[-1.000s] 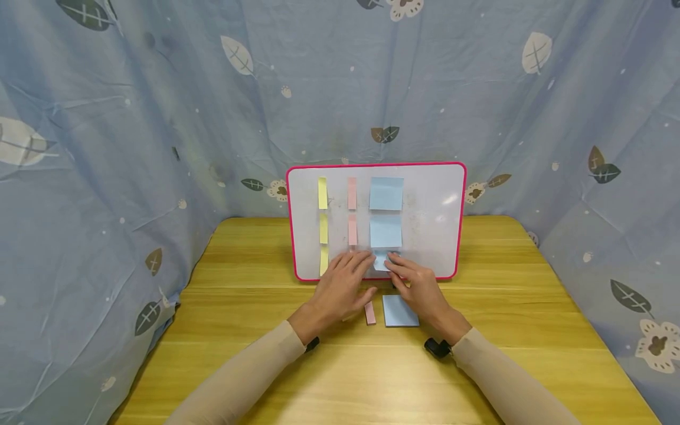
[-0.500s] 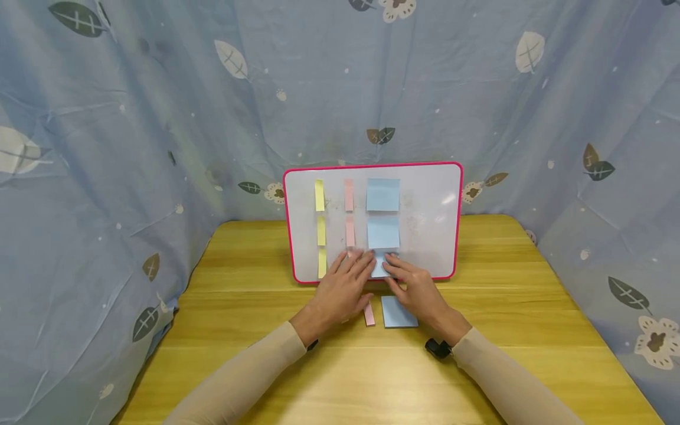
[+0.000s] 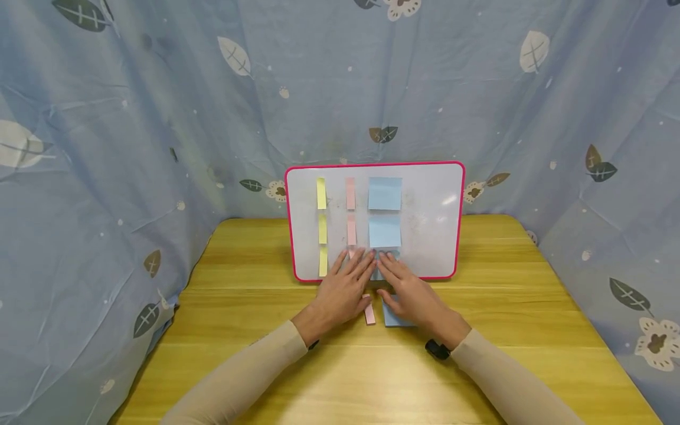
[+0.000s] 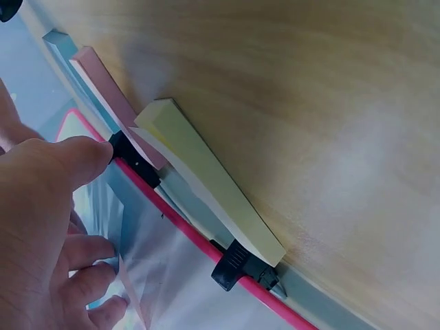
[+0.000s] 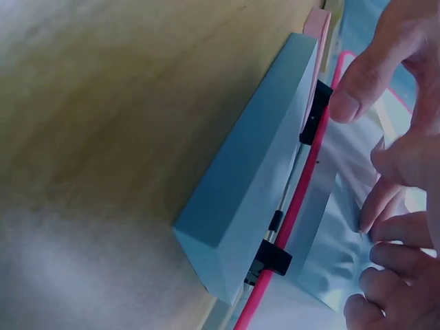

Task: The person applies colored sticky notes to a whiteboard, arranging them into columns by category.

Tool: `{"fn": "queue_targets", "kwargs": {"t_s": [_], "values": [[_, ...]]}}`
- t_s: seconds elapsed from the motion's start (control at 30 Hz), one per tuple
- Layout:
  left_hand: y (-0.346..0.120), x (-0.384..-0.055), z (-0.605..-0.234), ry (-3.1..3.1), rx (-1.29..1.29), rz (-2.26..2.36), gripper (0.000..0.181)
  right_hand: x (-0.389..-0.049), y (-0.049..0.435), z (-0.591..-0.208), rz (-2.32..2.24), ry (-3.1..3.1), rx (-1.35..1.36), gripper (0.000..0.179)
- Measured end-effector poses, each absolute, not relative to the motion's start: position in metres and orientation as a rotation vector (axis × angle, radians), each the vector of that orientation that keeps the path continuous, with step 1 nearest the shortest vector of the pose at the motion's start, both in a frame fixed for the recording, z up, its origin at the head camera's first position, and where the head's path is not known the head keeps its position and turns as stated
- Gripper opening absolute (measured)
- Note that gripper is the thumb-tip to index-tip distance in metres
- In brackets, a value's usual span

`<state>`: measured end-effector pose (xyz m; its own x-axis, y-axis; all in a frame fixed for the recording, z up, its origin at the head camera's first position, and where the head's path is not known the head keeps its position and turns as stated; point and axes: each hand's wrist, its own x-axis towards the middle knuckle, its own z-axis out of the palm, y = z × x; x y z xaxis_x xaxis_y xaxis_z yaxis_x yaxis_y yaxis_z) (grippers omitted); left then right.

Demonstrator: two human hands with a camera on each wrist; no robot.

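Observation:
A blue sticky note point(image 5: 333, 251), with some wrinkles, lies on the lower part of a whiteboard point(image 3: 430, 236) with a pink rim. Straight fingers of my right hand point(image 3: 417, 298) press on the note, thumb spread near the board's lower edge. Close beside them, my left hand point(image 3: 340, 295) lies with its fingers on the board over the left part of the note, covering most of a low pink note. Both hands hide much of the blue note in the head view. Two more blue notes point(image 3: 385, 193) stick above it in a column.
Yellow notes point(image 3: 321, 229) and pink notes point(image 3: 350, 193) form columns on the board. Before it on the wooden table point(image 3: 372, 378) lie a blue pad point(image 3: 395, 317), a pink pad point(image 3: 370, 313) and a yellow pad point(image 4: 210, 179). Black clips point(image 5: 271, 258) sit on the lower rim.
My right hand's fingers have moved left and flattened from the note's right side onto its middle, beside the left fingers. The left hand stays nearly in place.

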<state>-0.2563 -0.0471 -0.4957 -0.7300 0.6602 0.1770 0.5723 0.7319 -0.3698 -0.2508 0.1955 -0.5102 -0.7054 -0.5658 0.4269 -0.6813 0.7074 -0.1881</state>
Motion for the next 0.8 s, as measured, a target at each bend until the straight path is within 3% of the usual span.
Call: {"fn": "queue_targets", "kwargs": {"t_s": [0.37, 0.8], "values": [[-0.0492, -0.2562, -0.4940, -2.623, -0.973, 0.461, 0.092, -0.2545, 0.1966, -0.5104, 0.284, -2.785, 1.060, 0.098], [-0.0477, -0.2555, -0.4946, -2.650, -0.970, 0.430, 0.093, -0.2548, 0.2005, -0.5152, 0.204, -2.845, 1.020, 0.099]]}}
